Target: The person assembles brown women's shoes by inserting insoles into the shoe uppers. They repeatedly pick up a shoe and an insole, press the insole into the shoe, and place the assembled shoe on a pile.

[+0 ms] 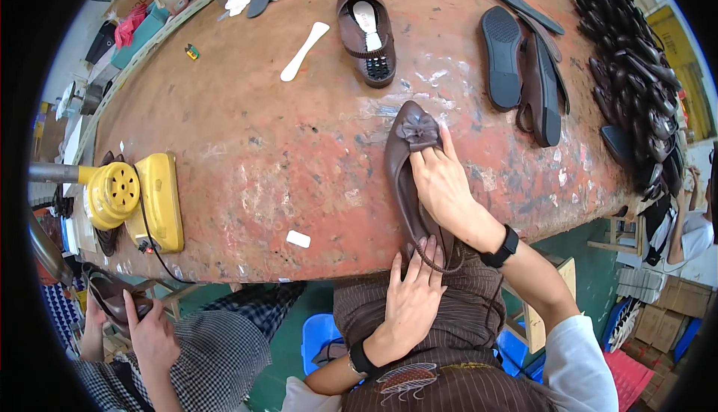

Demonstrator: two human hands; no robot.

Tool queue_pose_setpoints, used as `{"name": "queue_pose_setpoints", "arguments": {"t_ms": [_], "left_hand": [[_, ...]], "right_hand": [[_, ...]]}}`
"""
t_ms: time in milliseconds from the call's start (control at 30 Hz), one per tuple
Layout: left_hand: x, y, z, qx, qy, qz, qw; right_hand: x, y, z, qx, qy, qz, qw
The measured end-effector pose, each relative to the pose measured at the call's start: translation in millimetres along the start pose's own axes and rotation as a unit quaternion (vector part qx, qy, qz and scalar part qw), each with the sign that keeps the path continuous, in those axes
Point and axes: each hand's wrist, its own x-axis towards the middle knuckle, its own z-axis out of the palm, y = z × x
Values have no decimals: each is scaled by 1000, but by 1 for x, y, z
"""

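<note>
A dark brown flat shoe (404, 187) with a fabric flower lies at the front edge of the table, its pointed toe facing away from me. My right hand (445, 191) reaches into its front opening; several fingertips are hidden inside, while one digit rests outside beside the flower. At the heel, my left hand (411, 296) holds the shoe's back end, its fingers next to the braided strap (441, 266). Farther off stands a similar shoe (366, 34) with a pale insole piece showing inside. To its left lies a white insole-shaped strip (305, 51).
Black soles (501, 56) and another shoe lie at the right, beside a large pile of dark shoes (636, 83). A yellow machine (157, 202) stands at the left edge. A white piece (298, 239) lies nearby. Lower left, another person's hands (153, 333) hold a shoe.
</note>
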Motion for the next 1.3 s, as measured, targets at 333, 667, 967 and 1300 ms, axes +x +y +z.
{"name": "queue_pose_setpoints", "arguments": {"t_ms": [333,667,967,1300], "left_hand": [[2,-9,-6,10,68,19,997],[11,-9,-8,-28,41,29,998],[15,-45,-106,-39,191,-29,980],[3,-140,-205,92,97,-337,932]], "right_hand": [[-12,-17,7,-23,42,4,999],[-5,1,22,-114,158,-97,976],[-7,233,-130,70,383,114,914],[135,454,-143,-68,270,170,945]]}}
